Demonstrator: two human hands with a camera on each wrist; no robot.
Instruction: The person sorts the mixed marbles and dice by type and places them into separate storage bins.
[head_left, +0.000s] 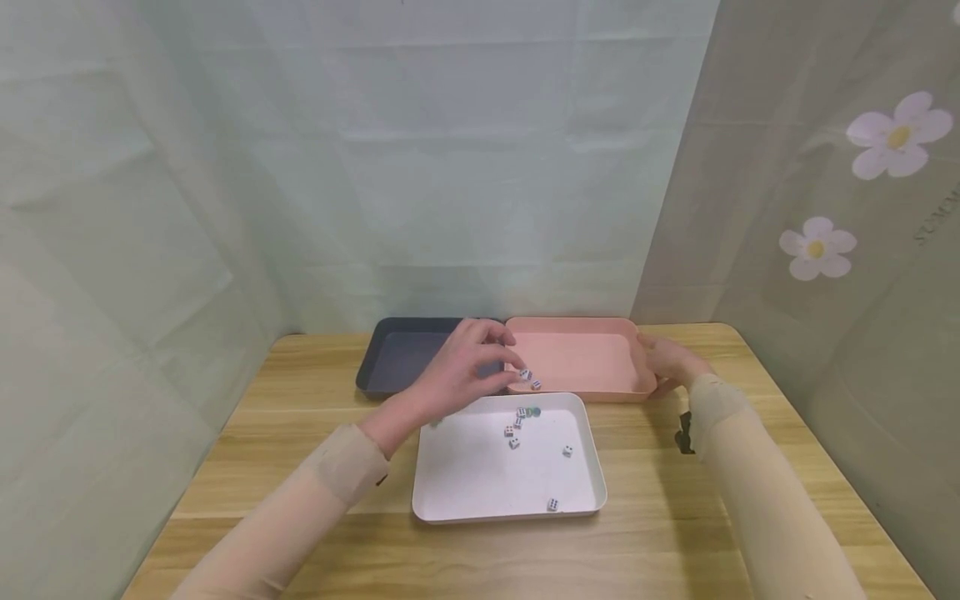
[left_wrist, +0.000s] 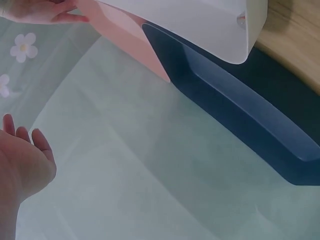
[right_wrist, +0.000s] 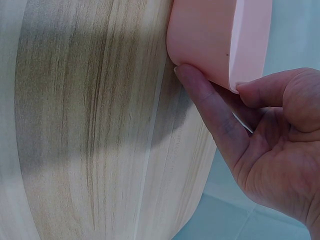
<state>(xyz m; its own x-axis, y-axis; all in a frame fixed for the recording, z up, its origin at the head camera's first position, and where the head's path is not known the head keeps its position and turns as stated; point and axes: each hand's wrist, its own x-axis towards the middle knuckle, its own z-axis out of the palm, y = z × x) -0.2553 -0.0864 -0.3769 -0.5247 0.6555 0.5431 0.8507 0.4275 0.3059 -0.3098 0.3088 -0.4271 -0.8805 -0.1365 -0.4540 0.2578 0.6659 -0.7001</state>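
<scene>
My left hand (head_left: 474, 362) reaches over the seam between the dark blue tray (head_left: 401, 354) and the pink tray (head_left: 573, 354). Its thumb and index fingertip pinch a white die (head_left: 526, 374) above the pink tray's near left corner. Just beyond lies a second die (head_left: 536, 385). In the left wrist view the same hand (left_wrist: 25, 162) shows bent fingers, the die hidden. At the pink tray's right end my right hand (right_wrist: 272, 135) grips the corner, thumb on the rim and fingers against the underside. Several dice (head_left: 513, 443) lie in the white tray (head_left: 480, 496) in front.
Small green pieces (head_left: 533, 412) sit beside the dice near the white tray's back edge. One die (head_left: 552, 504) lies by its front wall. All three trays stand on a wooden table (head_left: 330, 550). Pale cloth (head_left: 465, 167) hangs behind and at both sides.
</scene>
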